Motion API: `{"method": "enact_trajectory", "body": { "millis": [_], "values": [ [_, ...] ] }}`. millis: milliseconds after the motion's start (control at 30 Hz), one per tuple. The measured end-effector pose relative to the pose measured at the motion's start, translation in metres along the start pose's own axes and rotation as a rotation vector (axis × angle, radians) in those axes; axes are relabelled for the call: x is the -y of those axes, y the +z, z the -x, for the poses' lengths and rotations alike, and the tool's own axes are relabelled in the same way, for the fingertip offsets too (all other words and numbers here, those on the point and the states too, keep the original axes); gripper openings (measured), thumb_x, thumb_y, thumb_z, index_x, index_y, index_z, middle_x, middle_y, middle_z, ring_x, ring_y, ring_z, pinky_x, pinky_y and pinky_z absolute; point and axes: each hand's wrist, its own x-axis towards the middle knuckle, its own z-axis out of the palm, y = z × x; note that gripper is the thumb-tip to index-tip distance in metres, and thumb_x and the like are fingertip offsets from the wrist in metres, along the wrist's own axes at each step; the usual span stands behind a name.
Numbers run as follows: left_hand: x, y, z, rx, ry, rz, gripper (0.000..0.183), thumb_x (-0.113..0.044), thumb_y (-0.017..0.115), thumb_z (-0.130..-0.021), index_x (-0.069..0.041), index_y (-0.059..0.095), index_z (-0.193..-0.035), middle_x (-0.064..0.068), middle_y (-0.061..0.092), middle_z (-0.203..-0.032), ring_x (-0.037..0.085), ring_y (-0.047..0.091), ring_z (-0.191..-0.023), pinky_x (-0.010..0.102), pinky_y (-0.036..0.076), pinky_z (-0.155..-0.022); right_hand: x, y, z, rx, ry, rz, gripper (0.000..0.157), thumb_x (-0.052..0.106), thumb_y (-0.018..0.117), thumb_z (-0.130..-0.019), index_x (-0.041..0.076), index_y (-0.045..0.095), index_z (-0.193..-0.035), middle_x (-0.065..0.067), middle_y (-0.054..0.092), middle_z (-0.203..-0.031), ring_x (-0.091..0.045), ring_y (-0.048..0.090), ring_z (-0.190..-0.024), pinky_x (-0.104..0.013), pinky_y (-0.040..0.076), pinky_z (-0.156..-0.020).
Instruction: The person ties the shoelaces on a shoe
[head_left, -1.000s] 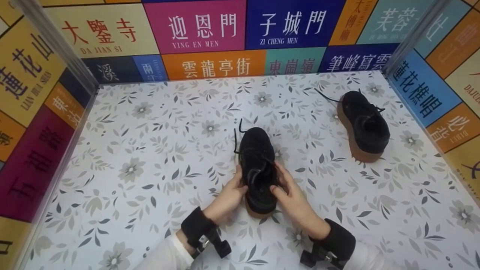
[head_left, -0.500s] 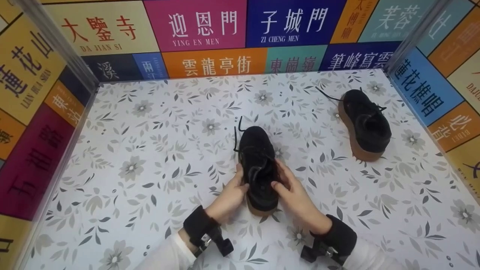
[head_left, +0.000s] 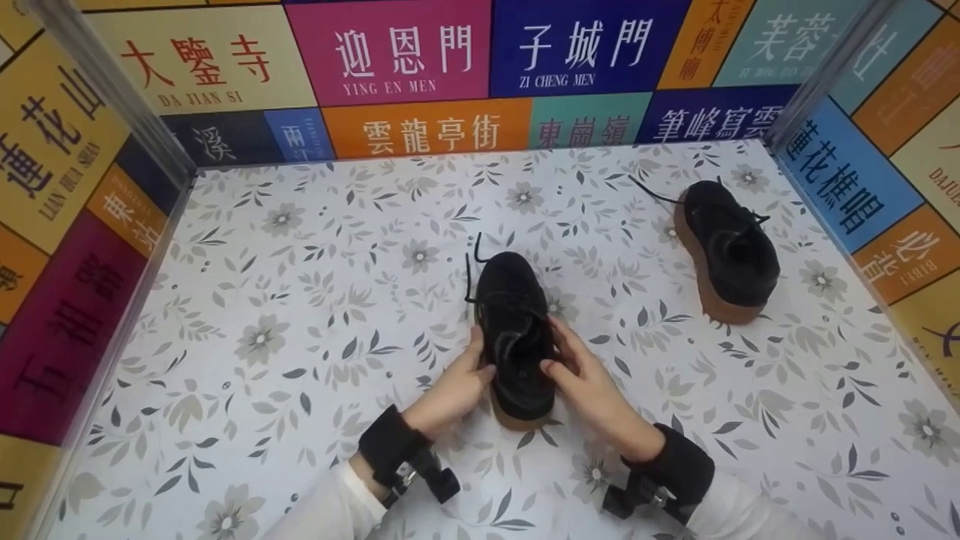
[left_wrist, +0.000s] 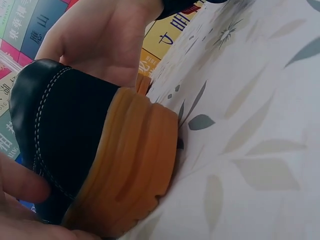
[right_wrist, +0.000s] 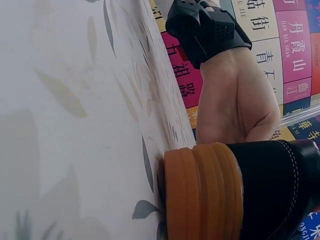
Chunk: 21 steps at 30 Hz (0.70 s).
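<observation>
A black lace-up shoe [head_left: 511,285] with a brown sole stands in the middle of the patterned surface, toe pointing away from me. Its loose lace ends trail past the left side of the toe. My left hand [head_left: 454,386] grips its left side near the heel, thumb at the collar. On the other side my right hand [head_left: 592,390] holds it, thumb at the opening's edge. In the left wrist view the shoe's heel [left_wrist: 75,125] shows pale stitching. The right wrist view shows the ridged sole [right_wrist: 205,195] low against the surface. Fingertips along the sides are partly hidden.
A second matching black shoe [head_left: 727,247] stands at the back right, toe away, one lace stretched out to the left. The white floral surface [head_left: 337,450] is bordered by colourful lettered panels [head_left: 405,52] at the back and both sides.
</observation>
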Motion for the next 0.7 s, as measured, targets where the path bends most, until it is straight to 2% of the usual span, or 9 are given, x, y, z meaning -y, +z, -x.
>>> {"method": "enact_trajectory", "body": {
  "millis": [67, 133, 233, 367, 467, 600, 700],
  "values": [
    [-0.002, -0.002, 0.0, -0.012, -0.003, 0.005, 0.074, 0.002, 0.043, -0.103, 0.01, 0.003, -0.165, 0.03, -0.001, -0.176, 0.043, -0.002, -0.166, 0.056, -0.002, -0.135, 0.003, -0.003, -0.003, -0.015, 0.006, -0.003, 0.062, -0.002, 0.053, -0.103, -0.008, 0.034, -0.162, -0.031, 0.04, -0.166, -0.046, 0.046, -0.152, -0.031, 0.046, -0.12],
    [-0.006, -0.004, -0.001, -0.029, -0.005, 0.021, 0.073, 0.0, 0.044, -0.105, 0.009, 0.005, -0.166, 0.028, 0.002, -0.176, 0.043, 0.001, -0.166, 0.055, 0.0, -0.136, 0.006, -0.007, -0.008, -0.03, 0.005, 0.005, 0.055, -0.001, 0.052, -0.105, -0.009, 0.04, -0.158, -0.032, 0.046, -0.162, -0.046, 0.048, -0.15, -0.025, 0.046, -0.117],
    [-0.014, -0.005, -0.002, -0.064, -0.008, 0.055, 0.069, -0.01, 0.045, -0.111, 0.004, 0.01, -0.168, 0.024, 0.004, -0.178, 0.04, 0.002, -0.167, 0.054, 0.002, -0.136, 0.009, -0.013, -0.016, -0.057, -0.014, 0.057, 0.047, 0.002, 0.053, -0.107, -0.01, 0.049, -0.152, -0.029, 0.054, -0.157, -0.042, 0.05, -0.149, -0.021, 0.043, -0.117],
    [-0.024, -0.001, -0.006, -0.111, -0.015, 0.055, 0.066, -0.027, 0.044, -0.115, 0.001, 0.018, -0.169, 0.023, 0.006, -0.179, 0.04, 0.003, -0.168, 0.055, 0.003, -0.137, 0.011, -0.016, -0.031, -0.058, -0.028, 0.096, 0.044, 0.005, 0.054, -0.109, -0.009, 0.054, -0.15, -0.025, 0.051, -0.161, -0.038, 0.043, -0.156, -0.039, 0.033, -0.131],
    [-0.025, 0.005, -0.012, -0.148, -0.021, 0.049, 0.067, -0.031, 0.044, -0.115, 0.003, 0.021, -0.168, 0.025, 0.005, -0.179, 0.04, 0.004, -0.168, 0.056, 0.003, -0.137, 0.01, -0.015, -0.039, -0.065, -0.027, 0.09, 0.043, 0.005, 0.055, -0.108, -0.01, 0.055, -0.148, -0.027, 0.049, -0.162, -0.04, 0.039, -0.158, -0.05, 0.027, -0.133],
    [-0.025, 0.013, -0.024, -0.204, -0.01, 0.109, 0.068, -0.029, 0.047, -0.114, 0.007, 0.023, -0.166, 0.027, 0.006, -0.178, 0.04, 0.004, -0.168, 0.054, 0.005, -0.137, 0.01, -0.012, -0.046, -0.074, -0.042, 0.077, 0.041, 0.003, 0.057, -0.106, -0.011, 0.058, -0.144, -0.028, 0.054, -0.157, -0.041, 0.037, -0.159, -0.051, 0.023, -0.135],
    [-0.026, 0.016, -0.031, -0.226, 0.004, 0.153, 0.066, -0.027, 0.049, -0.113, 0.007, 0.026, -0.165, 0.027, 0.012, -0.178, 0.04, 0.011, -0.167, 0.052, 0.012, -0.137, 0.012, -0.012, -0.052, -0.068, -0.044, 0.063, 0.038, 0.002, 0.058, -0.105, -0.01, 0.062, -0.141, -0.027, 0.057, -0.155, -0.039, 0.037, -0.158, -0.048, 0.026, -0.134]
  ]
}}
